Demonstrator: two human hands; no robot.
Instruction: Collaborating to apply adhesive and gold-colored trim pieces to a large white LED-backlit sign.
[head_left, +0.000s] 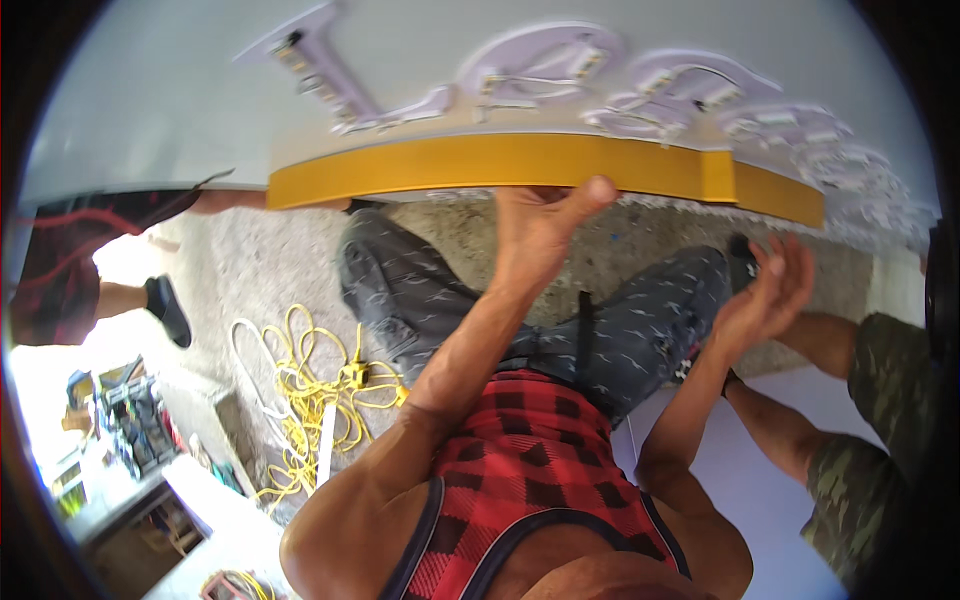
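Red-and-black checked sleeveless top (540, 440) nearest the camera, below the left hand (540, 225) at a long, flat yellow strip (480, 165).
Left of that grip, a tangled yellow cable (300, 400) lies on the floor (230, 250); beyond it, pale lilac letter shapes (345, 85) sit on a grey panel (150, 120); the left hand touches the strip's lower edge, its fingers hidden, so I cannot tell whether it is clamped; rightward, the right hand (775, 290) is empty, loosely spread, apart from the strip.

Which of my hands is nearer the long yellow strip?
Left. Your left hand holds the yellow strip at its lower edge; your right hand is open, below the strip's right end, apparently not touching it.
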